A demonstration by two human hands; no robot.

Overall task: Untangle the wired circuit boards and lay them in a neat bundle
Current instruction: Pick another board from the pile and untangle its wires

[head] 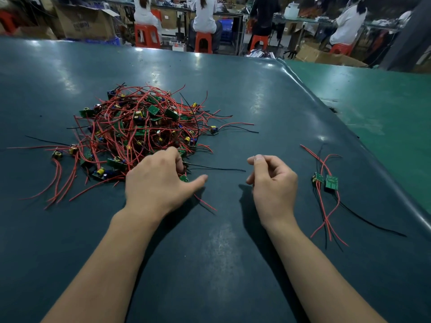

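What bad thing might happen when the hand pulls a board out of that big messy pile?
The left hand is reaching into the tangled pile, where red and black wires cross over many boards. Pulling one board could probably drag others along or strain a wire. Loose wires from the pile might also spread toward the neat bundle on the right and mix with it.

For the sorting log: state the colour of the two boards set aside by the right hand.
Green, with red and black wires; head view shows the two boards best.
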